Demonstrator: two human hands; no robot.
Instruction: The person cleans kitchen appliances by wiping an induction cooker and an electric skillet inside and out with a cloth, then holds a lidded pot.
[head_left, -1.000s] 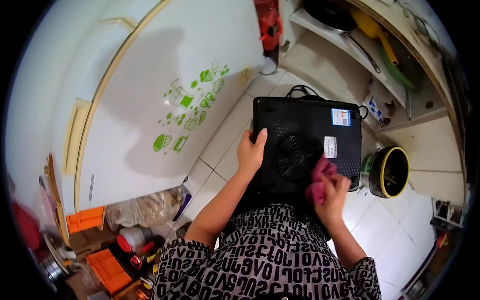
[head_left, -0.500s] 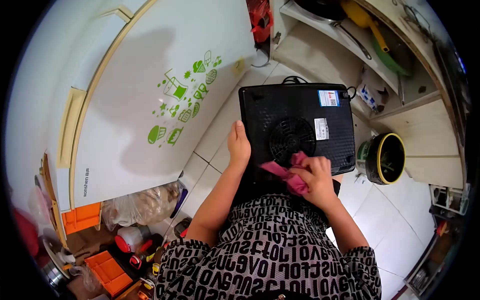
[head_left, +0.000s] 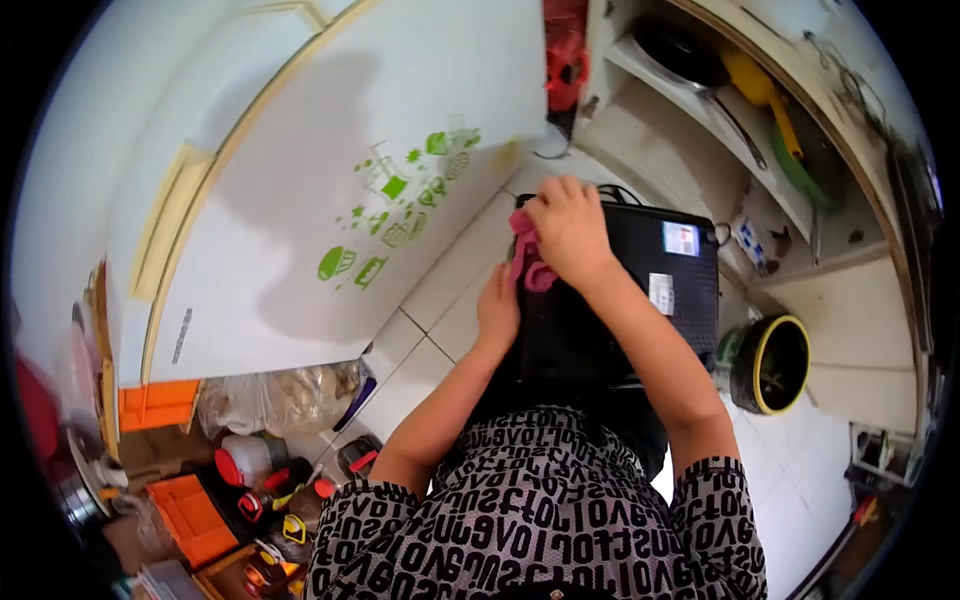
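A black induction cooker rests on my lap with its underside up, showing a blue-and-white label and a white label. At its left edge, my left hand grips the side. My right hand is closed on a pink cloth and presses it against the cooker's far left corner. Part of the cloth hangs down the left edge, close to my left fingers. My right forearm hides much of the cooker's middle, including the fan vent.
On the left stands a white fridge with green drawings. A black bin with a yellow rim is on the tiled floor at right. Shelves hold a pan. Orange boxes and tools lie at lower left.
My right hand has carried the cloth from the near middle of the cooker to its far left corner. The view has shifted slightly, and my left hand stays on the left edge.
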